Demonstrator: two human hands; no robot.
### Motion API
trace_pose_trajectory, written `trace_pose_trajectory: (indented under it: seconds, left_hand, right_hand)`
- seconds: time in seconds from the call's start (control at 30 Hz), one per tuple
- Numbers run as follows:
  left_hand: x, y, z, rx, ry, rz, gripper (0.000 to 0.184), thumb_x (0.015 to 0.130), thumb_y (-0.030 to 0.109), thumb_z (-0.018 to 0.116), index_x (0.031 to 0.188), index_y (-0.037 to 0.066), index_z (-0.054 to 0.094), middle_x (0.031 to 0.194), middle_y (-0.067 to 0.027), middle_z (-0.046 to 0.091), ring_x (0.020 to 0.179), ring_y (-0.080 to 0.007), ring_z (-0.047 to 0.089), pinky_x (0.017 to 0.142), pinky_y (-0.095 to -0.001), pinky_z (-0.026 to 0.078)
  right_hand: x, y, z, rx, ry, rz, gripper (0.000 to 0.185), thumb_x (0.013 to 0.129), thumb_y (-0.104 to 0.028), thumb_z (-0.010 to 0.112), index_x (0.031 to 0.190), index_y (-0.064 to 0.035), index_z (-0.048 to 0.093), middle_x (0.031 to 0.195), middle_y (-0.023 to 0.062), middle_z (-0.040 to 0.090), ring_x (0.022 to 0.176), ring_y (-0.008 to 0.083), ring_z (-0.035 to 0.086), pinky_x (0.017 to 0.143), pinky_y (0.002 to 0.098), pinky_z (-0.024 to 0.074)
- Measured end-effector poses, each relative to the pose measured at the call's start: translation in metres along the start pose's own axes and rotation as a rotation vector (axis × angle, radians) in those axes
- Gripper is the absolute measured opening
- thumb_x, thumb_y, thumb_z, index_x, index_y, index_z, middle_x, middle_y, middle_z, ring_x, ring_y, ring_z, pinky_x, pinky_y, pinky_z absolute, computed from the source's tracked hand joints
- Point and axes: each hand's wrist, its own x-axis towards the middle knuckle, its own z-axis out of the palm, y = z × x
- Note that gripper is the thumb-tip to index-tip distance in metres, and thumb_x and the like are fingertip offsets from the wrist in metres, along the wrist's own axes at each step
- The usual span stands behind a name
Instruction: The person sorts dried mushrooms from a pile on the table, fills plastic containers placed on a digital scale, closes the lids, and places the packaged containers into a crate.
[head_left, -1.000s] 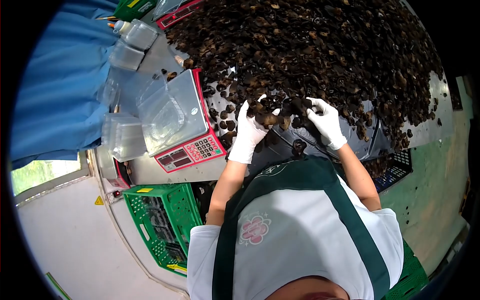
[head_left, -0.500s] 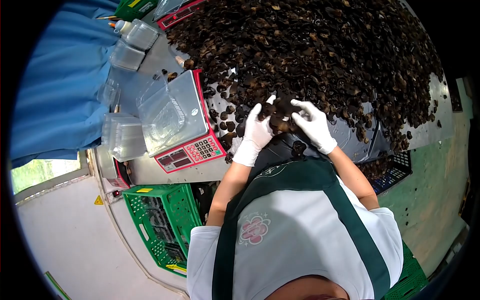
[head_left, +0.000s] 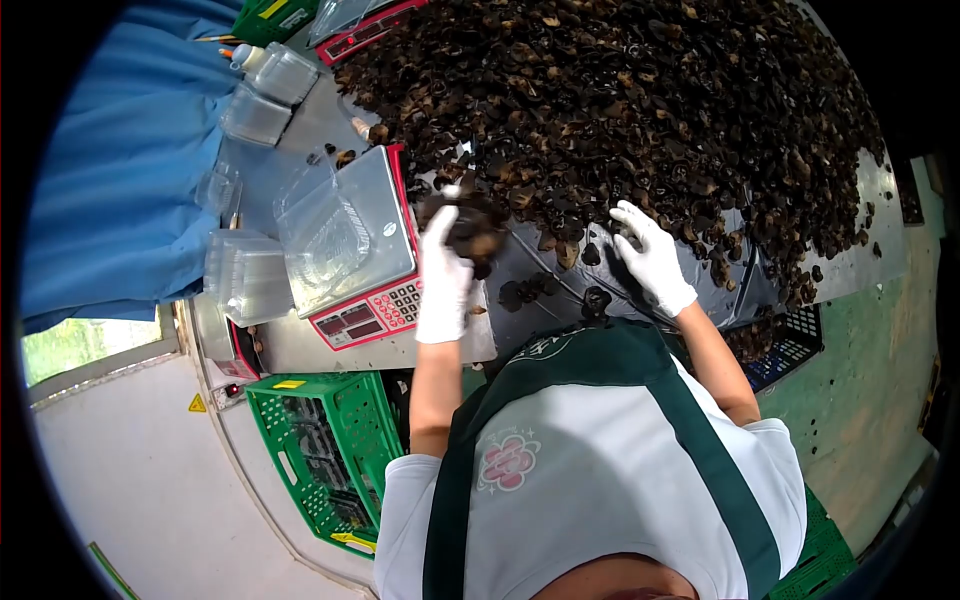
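Left hand (head_left: 446,285) (gloved, slightly blurred) holding dark pieces (head_left: 476,238) beside a scale (head_left: 390,304); right hand (head_left: 652,262), fingers parted, near the heap (head_left: 640,110).

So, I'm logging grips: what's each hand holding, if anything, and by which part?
The left hand holds a dark clump by its left side, though blurred; whether the right hand holds anything cannot be told.

blurred dark clump (head_left: 480,236), scale display (head_left: 349,321) illegible, heap (head_left: 640,110) cut off at top
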Motion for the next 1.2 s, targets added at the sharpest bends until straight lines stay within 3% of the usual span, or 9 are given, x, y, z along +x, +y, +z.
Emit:
trace_pose_trajectory:
  seconds: [0.2,0.33,0.4,0.47,0.73,0.8,0.9,1.07,1.2]
  left_hand:
    - [0.011,0.101,-0.084,0.154,0.369,0.595,0.037,0.087,0.014,0.062,0.122,0.004,0.055,0.109,-0.0152,0.064,0.088,-0.0258,0.066,0.068,-0.0384,0.058]
    - [0.02,0.105,-0.151,0.662,0.434,0.587,0.044,0.084,0.004,0.065,0.127,0.005,0.055,0.111,-0.0097,0.063,0.093,-0.0203,0.064,0.075,-0.0297,0.054]
    - [0.025,0.096,-0.182,1.255,0.297,0.559,0.06,0.078,0.014,0.074,0.132,0.007,0.051,0.133,-0.0158,0.052,0.123,-0.0285,0.049,0.103,-0.0386,0.038]
    - [0.024,0.083,-0.192,1.453,0.317,0.457,0.072,0.075,0.021,0.076,0.138,0.009,0.045,0.144,-0.0193,0.038,0.133,-0.0328,0.036,0.11,-0.0422,0.029]
    - [0.024,0.095,-0.125,1.415,0.591,0.904,0.067,0.074,0.024,0.078,0.132,0.007,0.05,0.145,-0.0211,0.035,0.133,-0.036,0.035,0.109,-0.0442,0.031]
    - [0.023,0.078,-0.081,1.215,0.428,0.943,0.049,0.076,0.012,0.074,0.122,0.005,0.058,0.133,-0.0165,0.049,0.129,-0.0314,0.042,0.108,-0.0426,0.032]
    - [0.029,0.017,-0.038,1.251,0.108,0.757,0.051,0.076,0.023,0.074,0.122,0.007,0.058,0.135,-0.0182,0.048,0.127,-0.0323,0.045,0.107,-0.0417,0.034]
    - [0.007,-0.072,-0.01,1.48,-0.205,0.391,0.077,0.072,0.043,0.075,0.136,0.011,0.046,0.15,-0.0193,0.027,0.139,-0.0381,0.024,0.111,-0.0557,0.02]
    - [-0.036,-0.088,-0.017,1.382,-0.388,0.495,0.069,0.076,0.043,0.072,0.133,0.012,0.049,0.149,-0.0154,0.031,0.137,-0.0358,0.028,0.111,-0.0562,0.018]
  right_hand:
    - [0.002,0.006,-0.006,-0.105,-0.078,-0.023,0.03,0.084,-0.012,0.064,0.114,-0.0087,0.063,0.128,0.0144,0.057,0.114,0.0299,0.058,0.094,0.0359,0.0476]
    - [0.015,-0.001,0.003,-0.08,-0.108,-0.036,0.028,0.085,-0.016,0.062,0.112,-0.0114,0.064,0.128,0.011,0.058,0.113,0.0282,0.058,0.094,0.0358,0.0472]
    - [0.026,-0.006,0.01,-0.07,-0.125,-0.034,0.027,0.085,-0.02,0.061,0.112,-0.0136,0.064,0.127,0.009,0.058,0.112,0.0274,0.057,0.095,0.0367,0.0464]
    - [0.042,-0.016,0.013,-0.151,-0.144,-0.099,0.025,0.085,-0.021,0.061,0.109,-0.0132,0.064,0.125,0.0075,0.059,0.108,0.0262,0.058,0.092,0.0361,0.0476]
    - [0.12,-0.04,0.06,-0.447,-0.024,-0.341,0.036,0.077,-0.025,0.07,0.108,-0.0072,0.062,0.118,0.0095,0.056,0.098,0.0296,0.056,0.081,0.0396,0.0505]
    - [0.125,-0.043,0.075,-0.587,0.005,-0.331,0.046,0.073,-0.033,0.075,0.109,-0.007,0.062,0.132,0.0194,0.046,0.119,0.0365,0.045,0.096,0.0485,0.0407]
    - [0.104,-0.045,0.086,-0.68,-0.265,-0.327,0.048,0.078,-0.038,0.07,0.114,-0.0071,0.062,0.143,0.022,0.036,0.133,0.0403,0.032,0.107,0.0524,0.0287]
    - [0.033,-0.03,0.067,-0.549,-0.395,-0.472,0.038,0.072,-0.032,0.074,0.101,-0.0095,0.067,0.138,0.0165,0.043,0.132,0.0386,0.033,0.107,0.0534,0.0271]
    - [-0.012,-0.032,0.02,-0.307,-0.174,-0.459,0.05,0.069,-0.027,0.077,0.113,-0.0107,0.062,0.135,0.0149,0.047,0.129,0.0354,0.039,0.105,0.0505,0.032]
